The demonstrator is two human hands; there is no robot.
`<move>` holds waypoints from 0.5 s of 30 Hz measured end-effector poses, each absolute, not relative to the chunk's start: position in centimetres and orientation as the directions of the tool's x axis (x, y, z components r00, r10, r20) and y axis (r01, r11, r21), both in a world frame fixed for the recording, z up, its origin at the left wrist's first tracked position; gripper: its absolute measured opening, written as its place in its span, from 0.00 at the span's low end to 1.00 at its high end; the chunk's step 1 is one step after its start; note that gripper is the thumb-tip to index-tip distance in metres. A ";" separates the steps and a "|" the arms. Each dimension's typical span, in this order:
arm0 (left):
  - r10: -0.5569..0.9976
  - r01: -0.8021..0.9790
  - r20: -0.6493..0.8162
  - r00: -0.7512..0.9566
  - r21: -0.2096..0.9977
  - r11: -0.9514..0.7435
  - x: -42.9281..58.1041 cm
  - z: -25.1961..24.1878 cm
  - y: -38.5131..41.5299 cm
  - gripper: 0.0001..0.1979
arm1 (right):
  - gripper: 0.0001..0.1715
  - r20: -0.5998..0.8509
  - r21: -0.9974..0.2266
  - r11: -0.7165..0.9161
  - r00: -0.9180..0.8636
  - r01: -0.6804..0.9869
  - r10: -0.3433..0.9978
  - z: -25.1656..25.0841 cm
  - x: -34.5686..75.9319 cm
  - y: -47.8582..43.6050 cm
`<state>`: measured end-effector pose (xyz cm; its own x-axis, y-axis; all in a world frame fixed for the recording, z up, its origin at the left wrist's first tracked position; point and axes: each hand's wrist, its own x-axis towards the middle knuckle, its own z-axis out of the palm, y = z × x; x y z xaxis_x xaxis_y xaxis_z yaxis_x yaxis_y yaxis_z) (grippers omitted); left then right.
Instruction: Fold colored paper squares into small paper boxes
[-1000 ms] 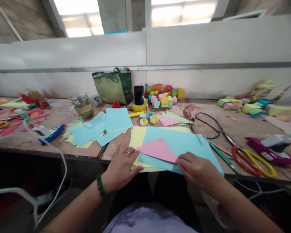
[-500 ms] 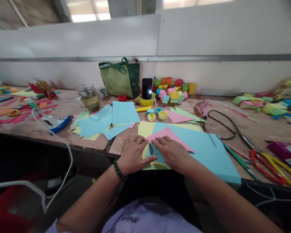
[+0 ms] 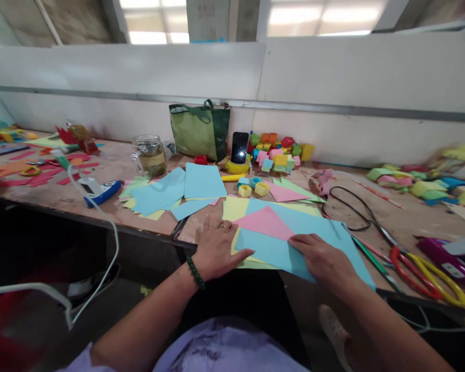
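A folded pink paper triangle (image 3: 266,222) lies on a large blue sheet (image 3: 333,232). Yellow sheets (image 3: 232,207) show beneath the blue one. At the triangle's left corner rests my left hand (image 3: 216,245), its fingers laid out and its thumb spread apart. My right hand (image 3: 323,258) has its fingers bunched together on the triangle's right corner, pressing the folded edge; its thumb is hidden. Just behind the sheets stand small yellow paper boxes (image 3: 261,189) and a blue one (image 3: 242,182).
Stacked blue sheets (image 3: 205,181) lie left of the work. A glass mug (image 3: 151,157), green bag (image 3: 199,132) and phone (image 3: 239,148) stand behind. Scissors (image 3: 414,271), a green pencil (image 3: 375,261) and a purple glue gun (image 3: 447,258) are at the right.
My right hand has slid rightward along the folded edge to the pink triangle's right corner, uncovering its middle. My left hand stays at the left corner. The view has tilted up slightly.
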<state>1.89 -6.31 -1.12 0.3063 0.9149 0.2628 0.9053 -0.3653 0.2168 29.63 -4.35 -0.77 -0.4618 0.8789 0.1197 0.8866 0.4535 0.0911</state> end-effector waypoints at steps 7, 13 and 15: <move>0.916 0.921 0.263 0.302 0.166 -0.352 2.8 -0.8 -6.2 0.38 | 0.29 0.201 0.073 0.457 -0.462 0.887 0.864 -1.5 31.6 -5.3; 0.907 0.933 0.263 0.329 0.061 -0.356 4.5 -0.4 -5.8 0.42 | 0.26 0.230 0.026 0.371 -0.367 0.928 0.901 -1.8 31.1 -5.7; 0.920 0.945 0.254 0.299 0.058 -0.323 4.1 -0.5 -5.7 0.41 | 0.26 0.249 -0.022 0.337 -0.321 0.941 0.914 -2.1 31.1 -5.8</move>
<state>4.06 -5.69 -0.49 0.2987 0.9201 0.2535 0.9447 -0.3227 0.0582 31.07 -5.83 -2.07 -0.3213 0.9136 0.2493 0.9412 0.3370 -0.0220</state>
